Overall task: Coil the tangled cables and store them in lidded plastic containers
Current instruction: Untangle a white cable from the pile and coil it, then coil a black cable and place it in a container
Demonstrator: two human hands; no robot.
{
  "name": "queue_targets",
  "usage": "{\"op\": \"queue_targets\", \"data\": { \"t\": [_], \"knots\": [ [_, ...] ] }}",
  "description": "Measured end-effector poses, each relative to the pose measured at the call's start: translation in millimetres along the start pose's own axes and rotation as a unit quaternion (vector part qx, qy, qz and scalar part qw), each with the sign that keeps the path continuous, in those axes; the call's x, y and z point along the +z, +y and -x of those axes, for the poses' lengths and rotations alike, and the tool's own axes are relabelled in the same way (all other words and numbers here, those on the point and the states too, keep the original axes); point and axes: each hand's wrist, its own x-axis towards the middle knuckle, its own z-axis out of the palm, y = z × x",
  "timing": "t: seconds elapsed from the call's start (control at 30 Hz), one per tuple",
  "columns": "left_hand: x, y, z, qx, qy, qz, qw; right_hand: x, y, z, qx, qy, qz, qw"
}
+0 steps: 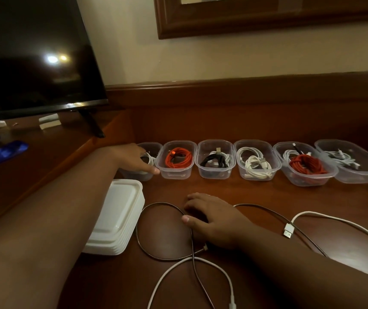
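Left hand [134,160] is stretched out to the leftmost container [148,150] in a row of six clear tubs along the back of the wooden counter [256,192], fingers curled over its front rim and into it, where a white coiled cable [149,160] sits; can't tell if the grip actually has the cable or just the tub. Right hand [214,221] lies palm down on the counter, released, fingers relaxed and spread, thumb just beside the dark loose cable [144,239] looping under it. A white loose cable [192,262] crosses that one nearer the camera, its USB plug [288,230] lying by the right forearm. Stack of white lids [116,217] sits just left of the loops, under the left forearm. Open wood between the tubs and the loose cables. A TV [33,56] stands on the raised ledge to the left.
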Motion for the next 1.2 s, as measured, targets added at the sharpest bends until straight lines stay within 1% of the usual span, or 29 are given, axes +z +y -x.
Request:
{"op": "queue_targets", "data": {
  "t": [0.1, 0.23, 0.33, 0.4, 0.43, 0.47, 0.5, 0.57, 0.6, 0.63, 0.67, 0.7, 0.8, 0.87, 0.93, 1.03, 1.07, 1.13, 1.2],
  "knots": [
    [3, 3, 3, -0.016, 0.023, 0.000, 1.000, -2, -1, 1, -0.008, 0.008, -0.005, 1.000],
    [10, 12, 8, -0.043, 0.075, 0.006, 0.996, -7, -2, 6, -0.022, 0.022, -0.040, 0.999],
    [1, 18, 23, -0.024, 0.114, -0.035, 0.993, -8, -3, 9, -0.021, 0.027, -0.048, 0.998],
    [-7, 29, 43, 0.011, 0.149, -0.062, 0.987, -10, -5, 12, -0.009, 0.022, -0.058, 0.998],
    [-8, 37, 54, 0.037, 0.158, -0.059, 0.985, -13, -7, 14, -0.004, 0.018, -0.059, 0.998],
    [-8, 48, 67, 0.069, 0.152, -0.046, 0.985, -15, -9, 16, 0.001, 0.011, -0.055, 0.998],
    [-5, 58, 80, 0.104, 0.126, -0.027, 0.986, -18, -10, 19, 0.006, 0.000, -0.046, 0.999],
    [7, 78, 107, 0.176, 0.027, -0.006, 0.984, -22, -12, 27, 0.012, -0.032, -0.014, 0.999],
    [16, 87, 120, 0.210, -0.021, -0.016, 0.977, -24, -13, 33, 0.015, -0.045, 0.004, 0.999],
    [26, 96, 132, 0.236, -0.053, -0.034, 0.970, -26, -14, 39, 0.021, -0.055, 0.023, 0.998],
    [37, 103, 141, 0.252, -0.066, -0.051, 0.964, -28, -15, 46, 0.033, -0.064, 0.041, 0.997],
    [48, 110, 149, 0.261, -0.061, -0.059, 0.962, -29, -16, 53, 0.050, -0.070, 0.057, 0.995],
    [69, 120, 163, 0.251, -0.011, -0.046, 0.967, -31, -19, 74, 0.080, -0.085, 0.114, 0.987],
    [75, 122, 169, 0.252, 0.019, -0.065, 0.965, -28, -23, 88, 0.065, -0.081, 0.152, 0.983],
    [77, 123, 177, 0.266, 0.057, -0.084, 0.959, -24, -30, 102, 0.056, -0.065, 0.164, 0.983],
    [71, 126, 188, 0.290, 0.139, -0.109, 0.941, -24, -42, 117, 0.067, -0.048, 0.147, 0.986],
    [66, 126, 193, 0.296, 0.167, -0.100, 0.935, -26, -46, 121, 0.071, -0.044, 0.138, 0.987],
    [51, 127, 204, 0.307, 0.204, -0.032, 0.929, -32, -52, 129, 0.084, -0.028, 0.104, 0.991],
    [38, 129, 215, 0.313, 0.236, 0.046, 0.919, -39, -60, 139, 0.108, 0.031, 0.016, 0.994]
  ]
}}
